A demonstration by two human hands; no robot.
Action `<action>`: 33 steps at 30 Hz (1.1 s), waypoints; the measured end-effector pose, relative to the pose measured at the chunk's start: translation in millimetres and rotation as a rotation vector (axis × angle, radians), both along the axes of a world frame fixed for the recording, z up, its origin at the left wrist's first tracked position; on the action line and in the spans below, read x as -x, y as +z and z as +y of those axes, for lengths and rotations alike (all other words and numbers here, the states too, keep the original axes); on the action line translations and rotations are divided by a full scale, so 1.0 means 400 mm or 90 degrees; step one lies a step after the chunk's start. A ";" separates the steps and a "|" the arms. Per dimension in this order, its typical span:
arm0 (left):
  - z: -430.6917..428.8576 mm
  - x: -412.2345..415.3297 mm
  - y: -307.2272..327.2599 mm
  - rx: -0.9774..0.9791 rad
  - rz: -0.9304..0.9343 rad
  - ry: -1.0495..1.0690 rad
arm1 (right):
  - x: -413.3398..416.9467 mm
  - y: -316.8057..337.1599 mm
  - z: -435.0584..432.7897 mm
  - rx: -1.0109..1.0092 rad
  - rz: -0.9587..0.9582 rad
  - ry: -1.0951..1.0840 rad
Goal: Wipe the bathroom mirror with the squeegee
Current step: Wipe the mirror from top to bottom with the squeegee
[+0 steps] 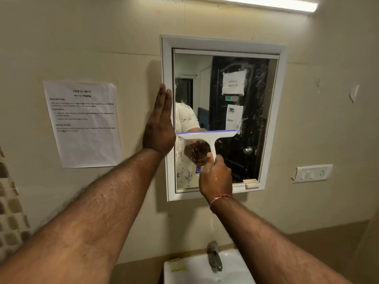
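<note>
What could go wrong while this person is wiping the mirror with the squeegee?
1. The right hand gripping the squeegee looks wet, so the handle might slip and drop toward the sink below.
2. The blade covers only the left part of the mirror; the smears on its right side could get missed.
3. The left hand lies flat against the frame, possibly leaving fresh marks.

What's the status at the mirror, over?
Left hand flat against frame. Right hand grips squeegee, blade across mirror, left half. Smears on right half. Nothing in the way.
</note>
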State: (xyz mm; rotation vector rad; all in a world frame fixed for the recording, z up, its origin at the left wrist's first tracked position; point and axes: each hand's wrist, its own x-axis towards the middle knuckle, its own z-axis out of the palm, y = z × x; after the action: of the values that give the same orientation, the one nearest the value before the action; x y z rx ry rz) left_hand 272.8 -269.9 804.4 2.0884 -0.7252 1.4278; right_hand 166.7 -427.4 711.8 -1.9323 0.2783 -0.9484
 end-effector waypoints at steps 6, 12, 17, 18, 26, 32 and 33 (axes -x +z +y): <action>-0.009 0.010 -0.048 0.021 0.000 0.004 | 0.018 -0.127 -0.001 0.023 0.054 -0.008; -0.018 0.017 -0.113 0.035 0.020 0.017 | 0.048 -0.251 0.006 0.023 0.103 -0.001; -0.015 0.022 -0.167 0.023 0.036 0.011 | 0.061 -0.327 0.017 0.012 0.142 0.003; -0.014 0.022 -0.176 0.023 0.038 0.011 | 0.060 -0.333 0.017 0.010 0.144 0.001; -0.010 0.031 -0.227 0.011 0.046 0.011 | 0.059 -0.343 0.018 0.003 0.144 -0.004; -0.005 0.040 -0.251 -0.013 0.047 0.029 | 0.066 -0.340 0.023 -0.010 0.152 -0.002; -0.004 0.042 -0.254 -0.016 0.046 0.038 | 0.069 -0.339 0.024 -0.014 0.155 -0.001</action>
State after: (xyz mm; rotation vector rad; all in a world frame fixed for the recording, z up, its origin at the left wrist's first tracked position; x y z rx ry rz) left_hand 256.1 -271.5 702.9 2.1856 -0.6613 1.3734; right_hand 139.1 -417.7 576.2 -2.0285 0.4287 -0.7062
